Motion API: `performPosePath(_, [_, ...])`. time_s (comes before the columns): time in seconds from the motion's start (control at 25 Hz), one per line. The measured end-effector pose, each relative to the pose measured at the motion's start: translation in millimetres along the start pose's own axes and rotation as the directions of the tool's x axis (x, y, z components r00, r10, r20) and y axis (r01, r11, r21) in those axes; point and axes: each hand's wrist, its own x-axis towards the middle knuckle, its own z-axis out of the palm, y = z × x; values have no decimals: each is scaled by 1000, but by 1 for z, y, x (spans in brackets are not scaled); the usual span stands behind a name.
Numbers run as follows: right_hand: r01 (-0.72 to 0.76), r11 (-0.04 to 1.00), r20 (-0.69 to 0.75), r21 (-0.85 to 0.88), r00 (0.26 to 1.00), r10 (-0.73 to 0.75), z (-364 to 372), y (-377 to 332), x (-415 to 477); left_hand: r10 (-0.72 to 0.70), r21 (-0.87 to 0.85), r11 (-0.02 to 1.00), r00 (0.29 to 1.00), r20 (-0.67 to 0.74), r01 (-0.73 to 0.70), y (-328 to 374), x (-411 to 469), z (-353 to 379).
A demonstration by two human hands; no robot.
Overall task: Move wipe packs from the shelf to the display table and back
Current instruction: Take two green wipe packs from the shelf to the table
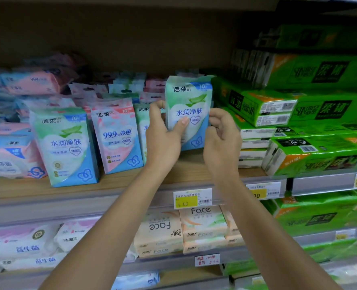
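Wipe pack (189, 109), green and blue with a heart on its front, stands upright at the right end of a row on the wooden shelf (27, 190), held between both hands. The left hand (165, 135) grips its left edge, thumb pressed across the front and fingers curled behind. The right hand (220, 135) is closed loosely against the pack's right edge, fingers bent inward; whether it truly pinches the pack or only steadies it I cannot tell. The pack's bottom sits at or just above the shelf board. Just beside it on the right lie stacked green tissue packs (299, 114). To its left stand a pink pack (117, 137) and another green and blue pack (65, 147), upright and apart from the held one. A yellow price tag (192, 198) hangs on the shelf's front rail below the hands
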Motion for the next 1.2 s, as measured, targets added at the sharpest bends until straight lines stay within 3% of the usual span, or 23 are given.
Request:
performPosePath(0.16, [-239,960,78,143,970,230,7,12,25,-74,-173,983,996,-49,64,-7,6,-26])
performPosePath(0.24, [-305,952,130,21,945,300,17,24,36,-99,-204,975,994,-45,88,-12,6,-40])
performPosePath(0.36, [-304,938,87,-164,943,321,31,36,46,-122,-217,969,992,-27,114,-16,2,-53])
performPosePath(0.72, [-137,884,-112,-446,989,97,32,45,39,-177,-249,954,984,-26,165,-28,-7,-64])
performPosePath(1.0, [-135,940,-146,-312,985,93,33,42,21,-191,-282,942,982,-10,181,-28,-12,-64])
performPosePath(1.12, [-68,939,-112,-338,993,31,27,41,17,-197,-294,938,980,-13,185,-26,-13,-66])
performPosePath(1.2, [-27,964,-127,-266,992,-7,18,27,15,-197,-305,934,980,-15,183,-24,-14,-71])
